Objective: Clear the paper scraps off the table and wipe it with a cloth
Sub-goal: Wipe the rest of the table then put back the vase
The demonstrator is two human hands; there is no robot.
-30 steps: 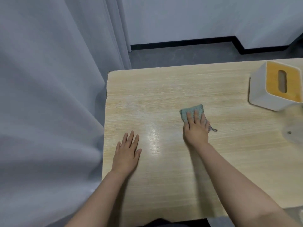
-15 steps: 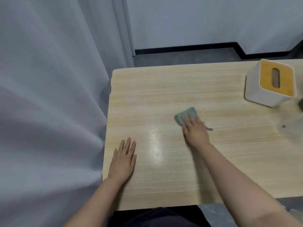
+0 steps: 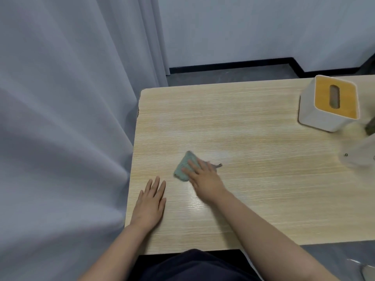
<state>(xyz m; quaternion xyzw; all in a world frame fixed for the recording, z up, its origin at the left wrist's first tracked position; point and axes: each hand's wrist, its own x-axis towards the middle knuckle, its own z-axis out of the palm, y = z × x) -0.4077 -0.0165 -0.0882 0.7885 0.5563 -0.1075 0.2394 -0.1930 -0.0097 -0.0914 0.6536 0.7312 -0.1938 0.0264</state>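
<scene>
Cloth (image 3: 185,166) lies flat on the table (image 3: 253,126), under the fingers (image 3: 192,165) of the right hand (image 3: 204,179). Those fingers are straight and lie close together, and they press the cloth down; they do not curl around it. The cloth sticks out past the fingertips, and a little dark bit of it shows by the far side of the hand. The left hand (image 3: 151,202) rests flat on the table, just beside the right hand and near the table's left edge. Its fingers (image 3: 156,186) are straight and a little spread, and they hold nothing. The cloth is just past these fingertips and a bit to the right. A white box (image 3: 328,103) with an orange top stands well apart from the right fingers, far off to their right. A gray curtain (image 3: 67,128) hangs left of the left hand. I see no paper scraps on the table.
</scene>
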